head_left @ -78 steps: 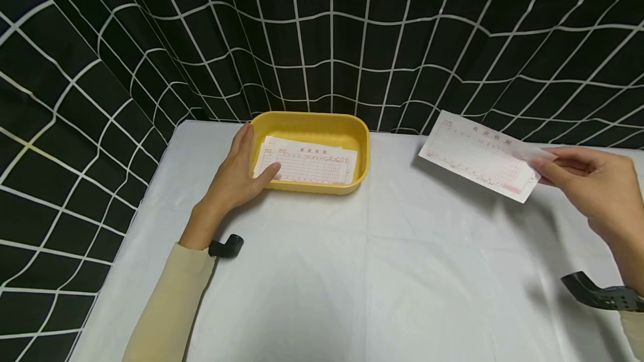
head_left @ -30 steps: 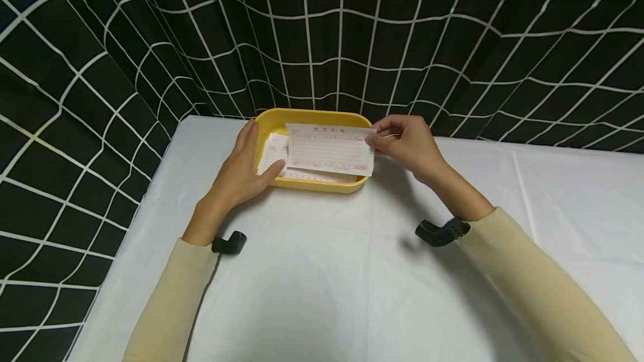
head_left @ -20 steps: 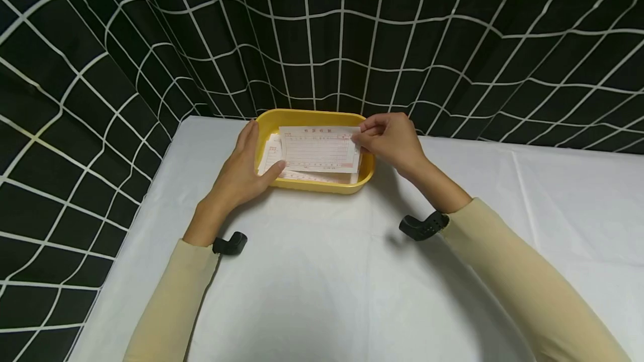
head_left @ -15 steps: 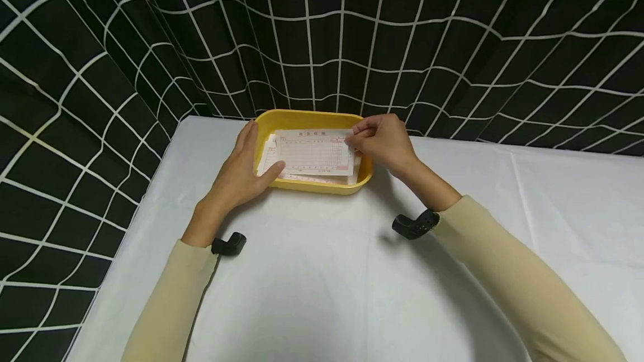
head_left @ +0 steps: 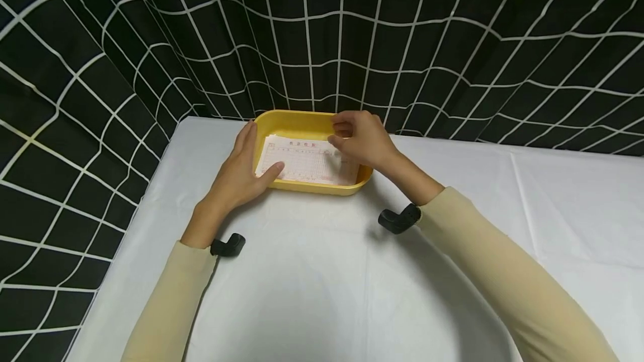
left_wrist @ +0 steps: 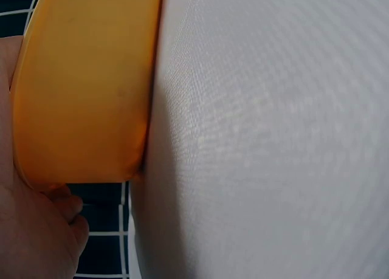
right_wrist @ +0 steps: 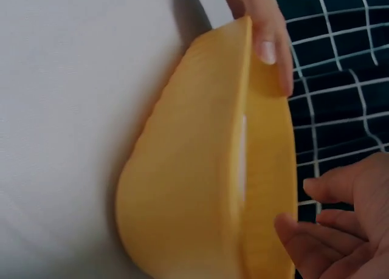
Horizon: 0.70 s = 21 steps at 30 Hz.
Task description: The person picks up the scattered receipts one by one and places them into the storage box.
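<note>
A yellow plastic basket (head_left: 297, 122) stands near the back of the white table, with printed receipt slips (head_left: 297, 158) lying flat in it. My left hand (head_left: 236, 169) grips the basket's left end, the thumb over the front rim and the fingers along the side. In the left wrist view, that hand (left_wrist: 30, 230) lies round the end of the basket (left_wrist: 85, 96). My right hand (head_left: 362, 136) hovers over the right part of the basket, thumb and fingers apart, holding nothing. The right wrist view shows this hand (right_wrist: 346, 224) beside the basket's rim (right_wrist: 237, 151).
The white tablecloth (head_left: 302, 272) spreads in front of the basket and to its right. Black curtains (head_left: 322, 32) with a white grid hang behind the table and on the left. Each wrist wears a black strap-on camera (head_left: 399, 219).
My right hand has carried a receipt slip in from the right, laid it on the others in the basket, and let go. My left hand has stayed at the basket's left end.
</note>
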Available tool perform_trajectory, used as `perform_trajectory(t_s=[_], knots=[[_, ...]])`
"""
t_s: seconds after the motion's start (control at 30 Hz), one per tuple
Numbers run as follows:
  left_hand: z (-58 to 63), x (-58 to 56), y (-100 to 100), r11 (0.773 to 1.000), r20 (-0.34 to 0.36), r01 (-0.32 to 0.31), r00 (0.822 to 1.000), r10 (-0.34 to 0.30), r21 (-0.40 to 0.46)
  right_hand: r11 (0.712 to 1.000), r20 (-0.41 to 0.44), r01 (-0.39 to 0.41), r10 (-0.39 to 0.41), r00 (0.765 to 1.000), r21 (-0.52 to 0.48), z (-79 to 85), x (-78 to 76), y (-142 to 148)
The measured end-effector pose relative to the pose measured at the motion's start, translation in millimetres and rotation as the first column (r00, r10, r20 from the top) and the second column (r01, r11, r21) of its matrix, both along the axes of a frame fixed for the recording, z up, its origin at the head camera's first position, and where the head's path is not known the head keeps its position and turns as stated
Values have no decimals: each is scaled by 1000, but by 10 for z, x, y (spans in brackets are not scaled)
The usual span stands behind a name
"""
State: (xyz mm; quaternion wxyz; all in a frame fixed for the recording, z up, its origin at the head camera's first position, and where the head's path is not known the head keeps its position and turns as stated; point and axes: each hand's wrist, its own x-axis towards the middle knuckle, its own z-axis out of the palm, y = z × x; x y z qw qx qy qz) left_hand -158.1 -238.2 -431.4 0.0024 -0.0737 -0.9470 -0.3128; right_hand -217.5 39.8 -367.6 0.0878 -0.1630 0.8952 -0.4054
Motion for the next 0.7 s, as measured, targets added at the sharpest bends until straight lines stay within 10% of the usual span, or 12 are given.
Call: perform_trajectory(t_s=[0.7], knots=[[-6, 0, 28, 1000, -16, 6, 1000, -6, 3, 987, -293, 43, -88, 952, -156, 119, 567, 696]])
